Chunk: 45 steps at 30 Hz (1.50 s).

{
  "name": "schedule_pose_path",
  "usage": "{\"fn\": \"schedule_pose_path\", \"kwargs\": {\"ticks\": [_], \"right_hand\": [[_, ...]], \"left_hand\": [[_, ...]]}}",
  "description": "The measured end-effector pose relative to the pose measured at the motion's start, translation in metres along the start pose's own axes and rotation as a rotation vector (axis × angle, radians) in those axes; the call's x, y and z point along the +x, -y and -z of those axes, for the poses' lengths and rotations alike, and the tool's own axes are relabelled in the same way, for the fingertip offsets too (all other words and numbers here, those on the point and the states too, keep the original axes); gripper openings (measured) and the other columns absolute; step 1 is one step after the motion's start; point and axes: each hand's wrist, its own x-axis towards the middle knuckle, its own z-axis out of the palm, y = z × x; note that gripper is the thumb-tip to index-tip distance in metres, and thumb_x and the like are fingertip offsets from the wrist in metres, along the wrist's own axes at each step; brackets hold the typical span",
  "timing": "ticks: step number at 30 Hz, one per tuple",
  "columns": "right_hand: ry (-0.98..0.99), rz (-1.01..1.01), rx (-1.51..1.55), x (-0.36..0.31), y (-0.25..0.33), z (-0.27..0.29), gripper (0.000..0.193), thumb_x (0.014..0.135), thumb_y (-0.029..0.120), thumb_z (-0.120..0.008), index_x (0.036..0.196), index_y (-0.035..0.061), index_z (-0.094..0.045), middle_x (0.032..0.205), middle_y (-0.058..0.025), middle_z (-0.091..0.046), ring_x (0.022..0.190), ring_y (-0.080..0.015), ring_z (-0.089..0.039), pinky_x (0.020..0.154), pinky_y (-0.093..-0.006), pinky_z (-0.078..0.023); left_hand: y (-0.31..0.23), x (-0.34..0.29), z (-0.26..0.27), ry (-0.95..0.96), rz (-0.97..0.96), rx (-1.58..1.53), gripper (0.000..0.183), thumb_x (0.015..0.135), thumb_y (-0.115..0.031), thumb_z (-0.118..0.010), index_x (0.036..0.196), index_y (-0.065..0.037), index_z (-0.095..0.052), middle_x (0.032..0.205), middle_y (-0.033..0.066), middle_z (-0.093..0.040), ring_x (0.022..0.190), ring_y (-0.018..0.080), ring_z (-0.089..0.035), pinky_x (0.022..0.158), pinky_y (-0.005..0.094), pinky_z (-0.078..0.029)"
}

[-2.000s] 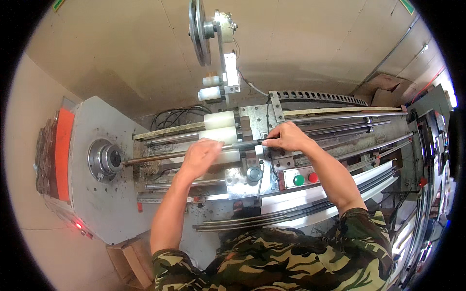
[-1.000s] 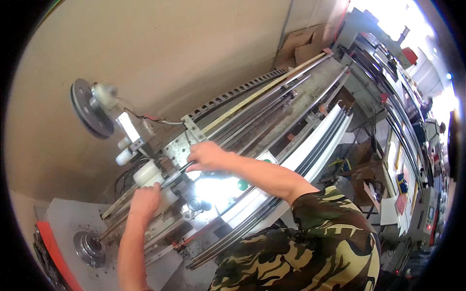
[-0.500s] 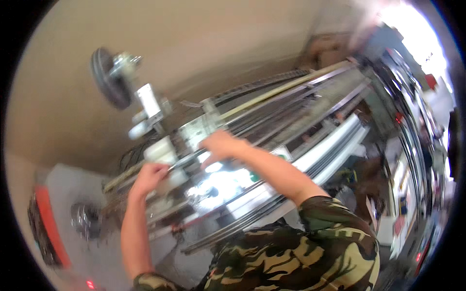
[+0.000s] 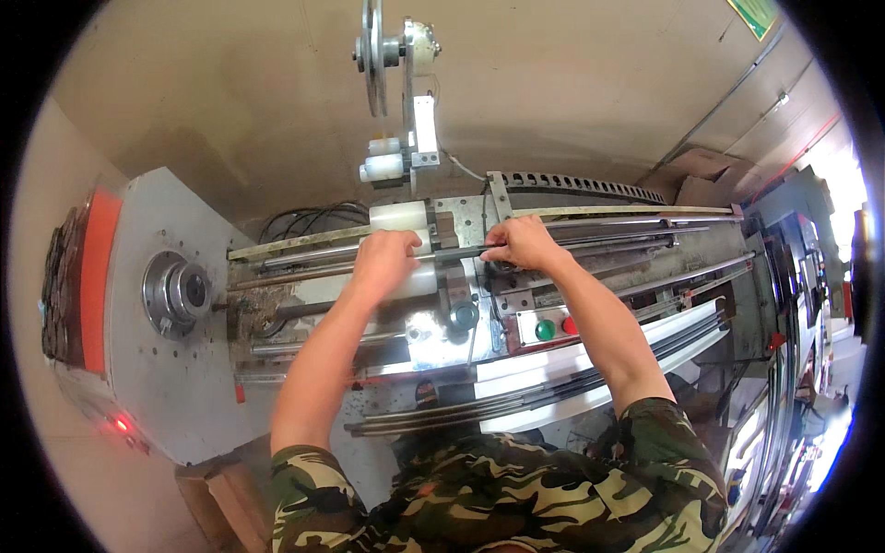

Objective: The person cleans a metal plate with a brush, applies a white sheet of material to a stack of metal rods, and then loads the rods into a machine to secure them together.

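Note:
A thin metal rod (image 4: 450,253) runs level between my two hands, above the carriage of a long machine. My left hand (image 4: 383,262), slightly blurred, is closed round the rod beside a white roller (image 4: 398,217). My right hand (image 4: 524,243) pinches the rod just right of the carriage plate (image 4: 468,214), fingers bent. A second white roller (image 4: 412,281) lies on the near side of the rod, partly behind my left hand. My fingers hide parts of the rod.
A grey headstock with a round chuck (image 4: 182,291) stands at the left. Above the carriage rise a spool wheel (image 4: 372,57) and small white rollers (image 4: 382,168). Nearer me are a green button (image 4: 546,329), a red button (image 4: 570,325) and several rods (image 4: 553,394) on a white tray.
The view has turned and steadied, so the machine now lies level. My hands stay over the carriage, and the rod between them shows more clearly.

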Motion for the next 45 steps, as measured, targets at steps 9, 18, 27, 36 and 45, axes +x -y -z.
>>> {"fn": "schedule_pose_path", "kwargs": {"ticks": [9, 18, 27, 36, 45], "right_hand": [[-0.466, 0.058, 0.014, -0.019, 0.012, -0.043, 0.035, 0.066, 0.024, -0.088, 0.092, 0.0133, -0.067, 0.098, -0.005, -0.066, 0.1, -0.0273, -0.061, 0.096, -0.0446, -0.037], [-0.304, 0.787, 0.489, -0.063, 0.069, -0.066, 0.044, 0.078, 0.029, -0.078, 0.116, 0.0091, -0.065, 0.127, -0.0139, -0.063, 0.117, -0.0346, -0.058, 0.105, -0.0524, -0.041], [-0.413, 0.868, 0.387, -0.031, 0.083, -0.093, 0.031, 0.086, 0.029, -0.072, 0.067, 0.0113, -0.055, 0.068, -0.004, -0.05, 0.069, -0.0241, -0.054, 0.069, -0.0383, -0.047], [-0.375, 0.842, 0.266, -0.043, 0.088, -0.081, 0.024, 0.089, 0.028, -0.069, 0.074, 0.009, -0.067, 0.073, -0.0057, -0.062, 0.076, -0.0233, -0.06, 0.078, -0.0367, -0.048], [-0.432, 0.841, 0.382, -0.047, 0.092, -0.075, 0.026, 0.089, 0.029, -0.068, 0.071, 0.0104, -0.066, 0.072, -0.0051, -0.061, 0.075, -0.023, -0.061, 0.077, -0.0372, -0.048]], "left_hand": [[-0.013, -0.063, -0.042, -0.21, -0.118, 0.365, 0.087, 0.063, -0.026, -0.091, 0.137, -0.006, -0.05, 0.126, 0.012, -0.05, 0.122, 0.0313, -0.047, 0.107, 0.0523, -0.034], [0.012, -0.05, -0.082, -0.574, -0.254, 0.54, 0.055, 0.075, -0.011, -0.069, 0.129, -0.008, -0.055, 0.121, 0.011, -0.054, 0.114, 0.0319, -0.053, 0.106, 0.0547, -0.04], [0.018, -0.046, -0.071, -0.59, -0.318, 0.543, 0.042, 0.075, -0.017, -0.066, 0.116, -0.009, -0.062, 0.111, 0.0099, -0.056, 0.1, 0.0306, -0.056, 0.09, 0.0513, -0.048], [-0.006, -0.051, -0.047, -0.492, -0.264, 0.661, 0.051, 0.075, -0.022, -0.066, 0.125, -0.016, -0.063, 0.112, 0.0088, -0.051, 0.105, 0.03, -0.052, 0.096, 0.0508, -0.042], [-0.032, -0.056, -0.042, -0.532, -0.118, 0.732, 0.05, 0.075, -0.009, -0.065, 0.124, -0.019, -0.063, 0.115, 0.0074, -0.055, 0.109, 0.0293, -0.055, 0.104, 0.0546, -0.043]]}}
